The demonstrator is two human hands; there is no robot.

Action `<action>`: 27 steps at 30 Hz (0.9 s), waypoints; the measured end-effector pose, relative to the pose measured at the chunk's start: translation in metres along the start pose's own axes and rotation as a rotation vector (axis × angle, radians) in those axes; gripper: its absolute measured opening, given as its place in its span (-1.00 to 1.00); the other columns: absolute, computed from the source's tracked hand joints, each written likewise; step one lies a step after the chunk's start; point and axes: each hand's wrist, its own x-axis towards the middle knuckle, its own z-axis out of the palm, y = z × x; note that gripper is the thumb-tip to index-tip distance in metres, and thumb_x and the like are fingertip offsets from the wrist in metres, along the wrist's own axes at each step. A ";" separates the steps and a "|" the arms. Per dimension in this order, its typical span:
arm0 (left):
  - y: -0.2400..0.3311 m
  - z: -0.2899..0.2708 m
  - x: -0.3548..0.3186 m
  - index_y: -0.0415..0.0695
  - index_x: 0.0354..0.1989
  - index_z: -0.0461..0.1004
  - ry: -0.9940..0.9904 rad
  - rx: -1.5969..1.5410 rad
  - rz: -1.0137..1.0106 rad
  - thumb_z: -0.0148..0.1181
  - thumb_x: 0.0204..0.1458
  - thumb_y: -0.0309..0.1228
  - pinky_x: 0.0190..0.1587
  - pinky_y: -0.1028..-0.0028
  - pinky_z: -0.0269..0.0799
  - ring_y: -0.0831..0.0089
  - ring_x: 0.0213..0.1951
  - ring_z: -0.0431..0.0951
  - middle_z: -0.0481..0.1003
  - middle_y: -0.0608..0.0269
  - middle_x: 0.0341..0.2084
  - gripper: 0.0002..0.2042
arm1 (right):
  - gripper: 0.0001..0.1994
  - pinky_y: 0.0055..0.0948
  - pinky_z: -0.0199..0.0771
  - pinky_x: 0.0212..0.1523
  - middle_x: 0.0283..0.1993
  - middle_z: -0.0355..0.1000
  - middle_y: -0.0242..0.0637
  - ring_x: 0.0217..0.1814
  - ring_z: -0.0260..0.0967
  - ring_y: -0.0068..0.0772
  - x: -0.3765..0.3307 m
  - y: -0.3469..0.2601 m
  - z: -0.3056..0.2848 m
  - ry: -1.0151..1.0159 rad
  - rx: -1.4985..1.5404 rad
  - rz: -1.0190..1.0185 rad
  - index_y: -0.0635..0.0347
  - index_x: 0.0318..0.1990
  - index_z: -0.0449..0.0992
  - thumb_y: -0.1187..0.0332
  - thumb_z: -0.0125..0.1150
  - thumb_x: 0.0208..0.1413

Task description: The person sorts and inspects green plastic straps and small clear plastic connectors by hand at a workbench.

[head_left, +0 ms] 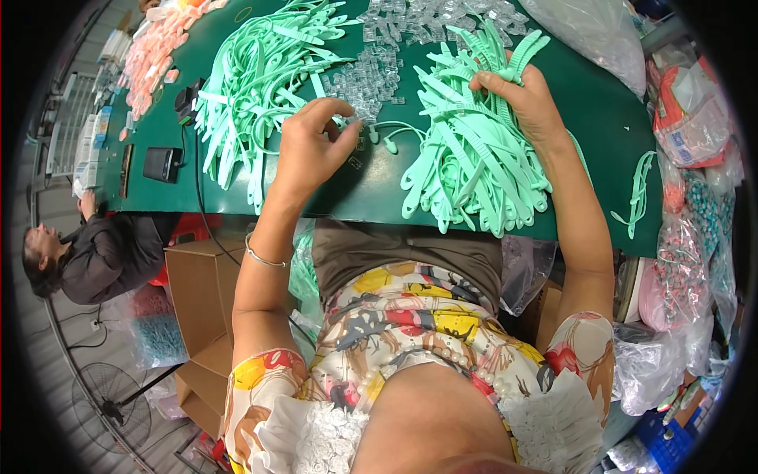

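My right hand [527, 99] is closed on some mint-green rubber straps, thumb across them, at the top of the right-hand strap pile [478, 158]. These straps are long and flat, with ridges along part of their length. My left hand [316, 146] is over the table, between the two strap piles, with its fingers curled toward the thumb. Whatever those fingertips hold, if anything, is hidden or too small to name. Just beyond them lies a heap of small clear plastic clips [367, 75]. The left-hand pile of mint-green straps [264, 75] spreads beside my left hand.
The green tabletop [363, 197] carries a black box-shaped device [162, 164] with a cable and peach-coloured pieces [150, 59] at far left. Stray straps [638, 193] lie near the right edge. Another person [110, 257] is at left, near a cardboard box [201, 288]. Filled plastic bags [691, 114] stand right.
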 end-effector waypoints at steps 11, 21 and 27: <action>0.025 0.045 0.052 -0.24 -0.42 0.44 -0.131 -0.982 -0.475 0.20 -0.10 -0.49 -0.61 0.69 0.10 0.69 -0.66 0.24 0.47 0.25 -0.50 -0.89 | -0.72 -0.62 0.33 -0.27 -0.32 0.42 -0.41 -0.32 0.32 -0.65 0.000 0.001 0.003 0.053 0.153 0.021 0.26 -0.16 0.42 0.44 0.24 -0.06; 0.034 0.067 0.078 -0.23 -0.39 0.43 -0.283 -1.360 -0.704 0.13 -0.05 -0.40 -0.64 0.66 0.05 0.67 -0.70 0.19 0.50 0.19 -0.46 -0.85 | -0.71 -0.60 0.37 -0.25 -0.33 0.45 -0.35 -0.31 0.36 -0.61 -0.002 0.001 0.001 0.088 0.110 -0.006 0.29 -0.18 0.42 0.43 0.27 -0.09; 0.032 0.069 0.079 -0.23 -0.42 0.41 -0.286 -1.407 -0.762 0.13 -0.05 -0.41 -0.65 0.66 0.03 0.69 -0.71 0.17 0.49 0.22 -0.48 -0.86 | -0.70 -0.58 0.34 -0.21 -0.31 0.43 -0.38 -0.28 0.35 -0.62 -0.002 0.000 0.003 0.061 0.049 -0.008 0.26 -0.15 0.41 0.44 0.25 -0.09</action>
